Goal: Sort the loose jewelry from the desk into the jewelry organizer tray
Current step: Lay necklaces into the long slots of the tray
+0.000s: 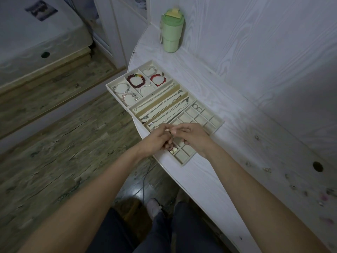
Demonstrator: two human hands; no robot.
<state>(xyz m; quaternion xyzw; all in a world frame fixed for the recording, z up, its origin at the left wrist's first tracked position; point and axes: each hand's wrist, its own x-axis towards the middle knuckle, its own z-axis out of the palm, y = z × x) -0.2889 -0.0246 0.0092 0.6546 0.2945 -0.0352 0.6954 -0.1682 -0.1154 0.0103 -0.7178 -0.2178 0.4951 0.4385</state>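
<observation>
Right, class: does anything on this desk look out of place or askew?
Yes. The bracelet tray juts past the desk edge over the floor. Small loose jewelry lies scattered at the right, outside the trays.

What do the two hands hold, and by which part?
Both hands, left hand and right hand, pinch one tiny dark piece between fingertips; which part cannot be told.

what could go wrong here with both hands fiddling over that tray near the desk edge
1. The left hand and right hand meet on something tiny above the grid tray; if it slips it could land in the wrong cell or on the floor.
2. The trays sit at the curved desk edge, and the bracelet tray seems to overhang it; a bump could tip it.
3. Loose pieces by the right forearm could get swept off.
</observation>
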